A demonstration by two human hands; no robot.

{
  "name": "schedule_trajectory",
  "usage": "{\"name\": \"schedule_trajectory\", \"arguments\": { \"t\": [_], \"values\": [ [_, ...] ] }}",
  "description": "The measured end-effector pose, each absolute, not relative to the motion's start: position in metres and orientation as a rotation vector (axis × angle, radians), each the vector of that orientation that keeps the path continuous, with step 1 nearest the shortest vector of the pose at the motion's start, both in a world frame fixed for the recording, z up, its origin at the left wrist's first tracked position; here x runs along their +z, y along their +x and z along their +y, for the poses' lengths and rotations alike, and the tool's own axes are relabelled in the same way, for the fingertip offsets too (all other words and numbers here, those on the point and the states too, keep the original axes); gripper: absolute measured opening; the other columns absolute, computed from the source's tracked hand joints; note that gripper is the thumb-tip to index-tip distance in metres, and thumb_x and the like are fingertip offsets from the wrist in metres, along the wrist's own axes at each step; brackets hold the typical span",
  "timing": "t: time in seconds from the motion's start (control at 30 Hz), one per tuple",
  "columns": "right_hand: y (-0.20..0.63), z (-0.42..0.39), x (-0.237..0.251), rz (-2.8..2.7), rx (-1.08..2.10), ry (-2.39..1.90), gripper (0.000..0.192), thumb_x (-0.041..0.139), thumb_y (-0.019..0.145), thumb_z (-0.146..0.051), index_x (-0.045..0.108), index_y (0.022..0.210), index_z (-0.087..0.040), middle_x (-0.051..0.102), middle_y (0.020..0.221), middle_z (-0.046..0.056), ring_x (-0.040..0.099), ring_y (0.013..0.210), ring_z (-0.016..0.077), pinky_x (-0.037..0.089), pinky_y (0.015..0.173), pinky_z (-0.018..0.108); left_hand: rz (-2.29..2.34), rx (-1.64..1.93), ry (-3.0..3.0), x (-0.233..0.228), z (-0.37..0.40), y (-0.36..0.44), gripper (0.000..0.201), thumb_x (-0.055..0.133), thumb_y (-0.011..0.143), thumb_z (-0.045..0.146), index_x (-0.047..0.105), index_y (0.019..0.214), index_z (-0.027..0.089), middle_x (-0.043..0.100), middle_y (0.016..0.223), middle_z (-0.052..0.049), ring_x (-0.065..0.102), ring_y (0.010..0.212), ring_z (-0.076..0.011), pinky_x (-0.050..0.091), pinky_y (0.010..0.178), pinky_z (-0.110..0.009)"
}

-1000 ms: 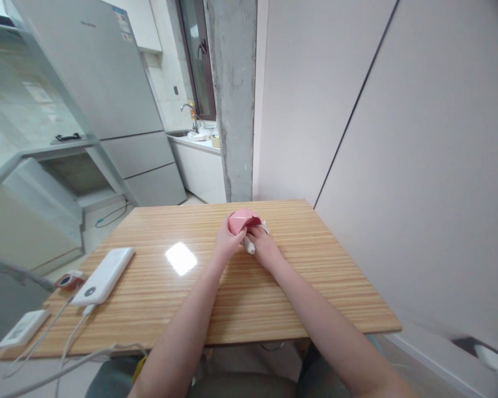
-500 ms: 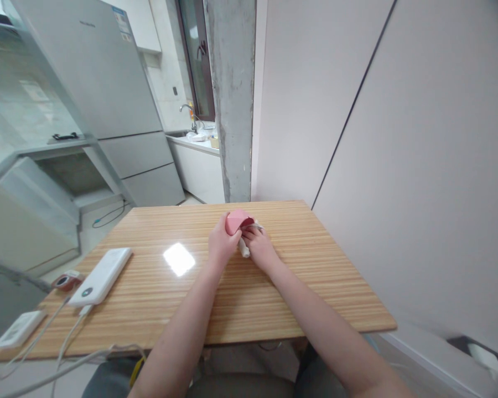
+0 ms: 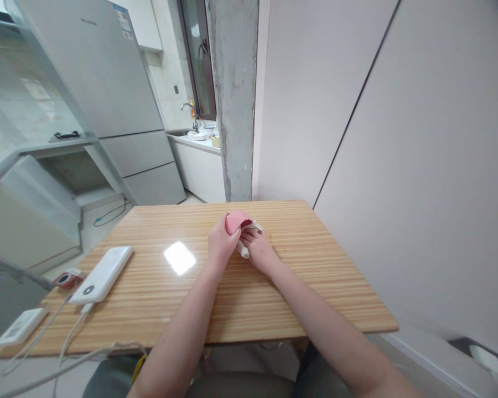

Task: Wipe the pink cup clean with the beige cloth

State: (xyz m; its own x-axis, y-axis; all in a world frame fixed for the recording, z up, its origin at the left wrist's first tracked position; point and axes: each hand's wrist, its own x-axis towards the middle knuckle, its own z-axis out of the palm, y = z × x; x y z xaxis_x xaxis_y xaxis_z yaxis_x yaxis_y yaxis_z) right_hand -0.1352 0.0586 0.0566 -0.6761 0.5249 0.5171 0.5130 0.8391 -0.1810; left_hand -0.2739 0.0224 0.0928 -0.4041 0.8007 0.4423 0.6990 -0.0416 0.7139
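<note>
Near the far middle of the wooden table (image 3: 299, 298), my left hand (image 3: 221, 243) grips a small pink rounded object (image 3: 234, 220) and tilts it so its darker opening faces right. My right hand (image 3: 258, 247) is pressed against that opening, its fingers closed on a white piece (image 3: 244, 252) that pokes out below them. What the white piece is cannot be made out. Both forearms rest low over the tabletop.
A white power bank (image 3: 103, 275) lies at the table's left, with a small red device (image 3: 65, 278) and a flat white device (image 3: 20, 326) beyond it, all trailing white cables (image 3: 70, 337). A wall runs close on the right; a concrete pillar (image 3: 232, 99) and fridge (image 3: 108, 77) stand behind.
Both hands with the pink object have shifted slightly left and closer together. The white piece sits a little further under my right fingers.
</note>
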Motion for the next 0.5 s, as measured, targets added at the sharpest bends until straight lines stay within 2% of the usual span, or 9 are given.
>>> {"name": "schedule_trajectory", "arguments": {
  "t": [0.2, 0.3, 0.4, 0.5],
  "values": [
    [-0.138, 0.063, 0.053, -2.412, 0.017, -0.868, 0.025, 0.052, 0.089, -0.019, 0.066, 0.110, -0.019, 0.064, 0.116, 0.009, 0.047, 0.116, 0.0250, 0.044, 0.089, 0.040, 1.893, 1.529, 1.558, 0.088, 0.029, -0.276, 0.047, 0.063, 0.077, 0.038, 0.054, 0.121, 0.022, 0.066, 0.112, -0.008, 0.062, 0.102, -0.0237, 0.047, 0.091, -0.036],
    [-0.135, 0.067, 0.052, -2.379, 0.062, -0.792, 0.023, 0.053, 0.089, -0.018, 0.068, 0.105, -0.019, 0.067, 0.107, 0.009, 0.049, 0.110, 0.0241, 0.044, 0.094, 0.040, 1.768, 1.594, 1.408, 0.082, 0.036, -0.271, 0.056, 0.067, 0.074, 0.039, 0.050, 0.124, 0.020, 0.063, 0.115, -0.010, 0.061, 0.105, -0.0230, 0.047, 0.092, -0.036],
    [-0.136, 0.068, 0.049, -2.262, 0.136, -0.749, 0.029, 0.050, 0.088, -0.014, 0.065, 0.112, -0.017, 0.066, 0.105, 0.011, 0.049, 0.109, 0.0241, 0.043, 0.098, 0.041, 1.585, 1.729, 1.246, 0.071, 0.042, -0.261, 0.071, 0.071, 0.071, 0.034, 0.038, 0.132, 0.018, 0.060, 0.119, -0.012, 0.061, 0.105, -0.0207, 0.048, 0.091, -0.034],
    [-0.138, 0.069, 0.046, -2.207, 0.193, -0.707, 0.032, 0.049, 0.087, -0.011, 0.064, 0.115, -0.018, 0.066, 0.102, 0.010, 0.051, 0.107, 0.0233, 0.043, 0.098, 0.040, 1.525, 1.772, 1.192, 0.063, 0.044, -0.253, 0.067, 0.070, 0.071, 0.030, 0.036, 0.128, 0.017, 0.061, 0.115, -0.012, 0.063, 0.101, -0.0195, 0.050, 0.090, -0.034]
  ]
}}
